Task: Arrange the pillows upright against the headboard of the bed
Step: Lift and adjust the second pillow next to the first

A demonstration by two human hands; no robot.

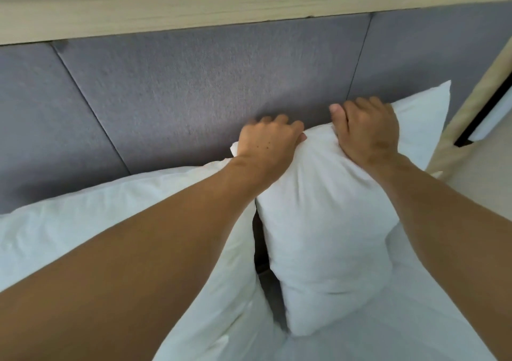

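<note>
Pillows are seen in plain white covers, two of them side by side at the head of the bed. The right pillow (324,222) is stood on end against the grey padded headboard (194,89), its top edge bunched and creased where it is gripped; its cover is soft and lightly wrinkled, and one pointed corner is raised toward the right. The left pillow (83,216) is leaned lower against the same headboard, just beside the first, with a narrow dark gap left between the two.

The left hand (267,144) is laid over the top left corner of the right pillow, its fingers curled down and clamped on the fabric. The right hand (365,128) is closed over the top edge nearer the raised corner, fingers together and hooked behind the pillow, the thumb set forward.

Much of the left pillow is covered by the left forearm, and its left end is cut off by the picture edge. The fingertips of both hands are hidden behind the pillow's top, so it cannot be told how far they reach. The foot of the right pillow is merged with the white bedding (374,333) and its lower edge is hard to make out. A pale wooden ledge (194,3) is seen above the headboard.
</note>
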